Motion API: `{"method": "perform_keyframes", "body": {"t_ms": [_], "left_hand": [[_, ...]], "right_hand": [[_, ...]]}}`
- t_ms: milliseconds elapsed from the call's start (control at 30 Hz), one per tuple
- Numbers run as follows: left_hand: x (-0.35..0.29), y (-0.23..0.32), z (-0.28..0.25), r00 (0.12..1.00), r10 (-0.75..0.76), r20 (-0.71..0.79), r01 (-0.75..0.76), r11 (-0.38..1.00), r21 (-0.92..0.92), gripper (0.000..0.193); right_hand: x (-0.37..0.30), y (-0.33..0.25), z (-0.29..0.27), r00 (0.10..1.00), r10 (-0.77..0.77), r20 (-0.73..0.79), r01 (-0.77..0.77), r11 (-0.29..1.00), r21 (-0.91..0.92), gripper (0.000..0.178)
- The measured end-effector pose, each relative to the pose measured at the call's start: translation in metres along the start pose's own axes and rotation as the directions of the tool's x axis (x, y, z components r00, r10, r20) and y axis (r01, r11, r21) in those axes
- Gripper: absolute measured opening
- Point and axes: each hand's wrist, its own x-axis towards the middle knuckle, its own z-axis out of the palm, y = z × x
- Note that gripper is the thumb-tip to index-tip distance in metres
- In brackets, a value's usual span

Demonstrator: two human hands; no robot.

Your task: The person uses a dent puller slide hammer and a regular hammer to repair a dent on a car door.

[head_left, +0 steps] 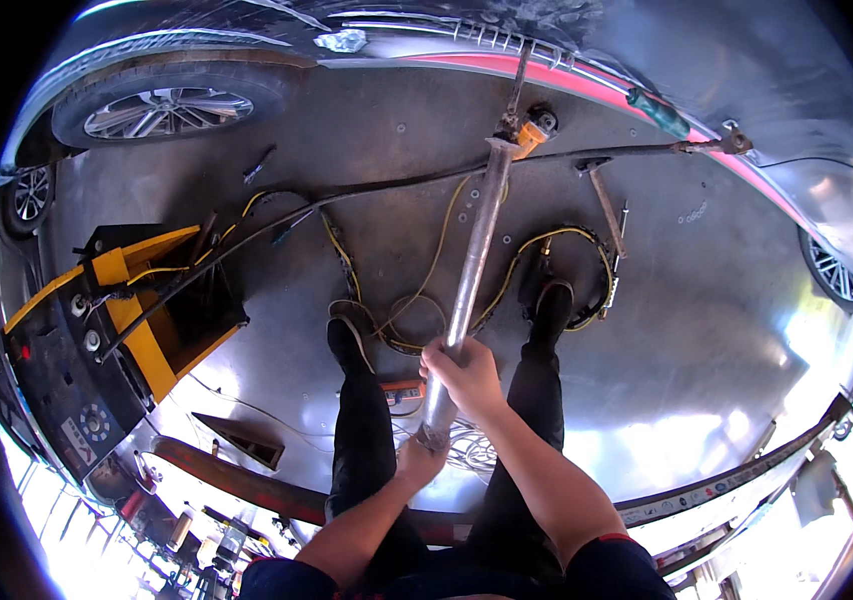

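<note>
Running from between the person's legs toward the red-edged side of the car (pixel 796 90), a long metal pipe (pixel 479 240) slants over the grey floor (pixel 706 270). Both hands are wrapped around it: the left hand (pixel 421 460) at its near end, fingers partly hidden, and the right hand (pixel 464 375) just above. The car's lower edge curves across the far side, bounding the space ahead, while a yellow and black machine (pixel 138 325) hems in the left. Floor spreads between the right leg (pixel 534 400) and a wheel (pixel 834 270) at the right. A hammer (pixel 606 210) lies right of the pipe, a yellow hose (pixel 511 268) loops about the right shoe (pixel 554 297), and a long dark bar (pixel 376 183) crosses near the pipe's far end, by an orange grinder (pixel 534 132). The pipe looks round and dull grey, with a bright sheen midway, a wider rim at its far end and brownish marks by the left hand.
</note>
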Motion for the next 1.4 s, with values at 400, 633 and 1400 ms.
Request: {"method": "perform_keyframes", "body": {"t_ms": [400,633,1400], "left_hand": [[-0.006,-0.016,-0.010,0.953,0.246,-0.175,-0.260,0.963,-0.064,0.017],[-0.001,-0.020,-0.022,0.995,0.101,-0.024,-0.098,0.990,0.105,0.032],[0.107,0.225,-0.141,0.985,0.168,0.033,-0.107,0.754,-0.648,0.005]], "right_hand": [[0.068,-0.151,0.009,0.972,-0.236,-0.009,0.236,0.971,-0.036,0.022],[-0.007,0.011,0.025,0.998,-0.047,-0.047,0.056,0.975,0.213,0.026],[-0.027,0.056,-0.023,0.912,-0.231,0.338,0.306,0.934,-0.185,0.069]]}}
